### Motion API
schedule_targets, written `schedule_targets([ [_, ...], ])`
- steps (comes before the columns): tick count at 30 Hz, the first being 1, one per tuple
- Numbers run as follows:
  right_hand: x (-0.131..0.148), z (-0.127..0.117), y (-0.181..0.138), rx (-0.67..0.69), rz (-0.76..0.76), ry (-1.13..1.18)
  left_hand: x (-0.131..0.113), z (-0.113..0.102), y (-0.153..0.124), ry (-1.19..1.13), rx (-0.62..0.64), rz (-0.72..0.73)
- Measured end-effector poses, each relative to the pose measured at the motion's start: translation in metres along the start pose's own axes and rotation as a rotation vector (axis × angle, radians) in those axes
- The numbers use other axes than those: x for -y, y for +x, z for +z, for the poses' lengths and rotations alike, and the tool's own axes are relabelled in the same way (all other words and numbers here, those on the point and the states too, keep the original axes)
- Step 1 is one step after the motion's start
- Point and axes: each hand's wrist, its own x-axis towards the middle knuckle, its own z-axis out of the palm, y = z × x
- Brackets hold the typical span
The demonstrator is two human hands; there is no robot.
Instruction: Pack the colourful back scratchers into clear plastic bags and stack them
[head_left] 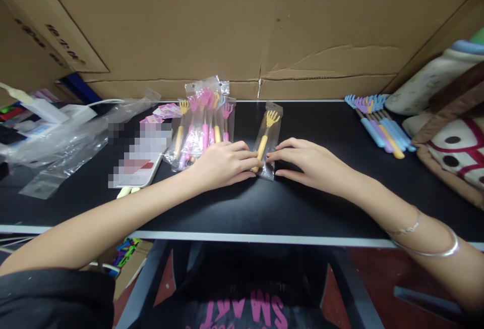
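A yellow hand-shaped scratcher in a clear plastic bag lies on the black table, claw end pointing away from me. My left hand rests on the bag's lower left end, fingers curled and pressed on it. My right hand touches the bag's lower right end with fingers stretched along the table. Just left of my left hand lies a pile of bagged pink and yellow scratchers.
Several unbagged blue, purple and yellow scratchers lie at the right rear. Clear empty bags and a phone lie at the left. Cardboard walls the back; a patterned cushion sits far right.
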Motion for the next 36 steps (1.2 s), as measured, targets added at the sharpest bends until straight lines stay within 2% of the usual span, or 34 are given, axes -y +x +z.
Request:
schedule_targets([
  [5,0.001,-0.001,-0.001,0.015,0.070,-0.037,-0.001,0.003,-0.001,0.031,-0.008,-0.059],
  [9,0.000,-0.002,-0.001,0.022,0.064,-0.031,-0.002,0.004,-0.001,-0.011,-0.019,-0.080],
  [19,-0.001,-0.003,-0.001,0.032,0.107,0.030,-0.008,0.010,-0.001,-0.032,-0.135,-0.119],
  [25,-0.002,-0.005,0.000,0.069,0.143,0.091,-0.009,0.013,-0.002,-0.077,-0.128,-0.127],
  [31,0.001,-0.004,0.001,0.007,0.115,0.001,-0.009,0.016,-0.003,-0.113,-0.093,-0.101],
  [36,0.002,-0.005,0.001,0.021,0.104,-0.006,-0.009,0.015,-0.002,-0.050,-0.091,-0.087],
])
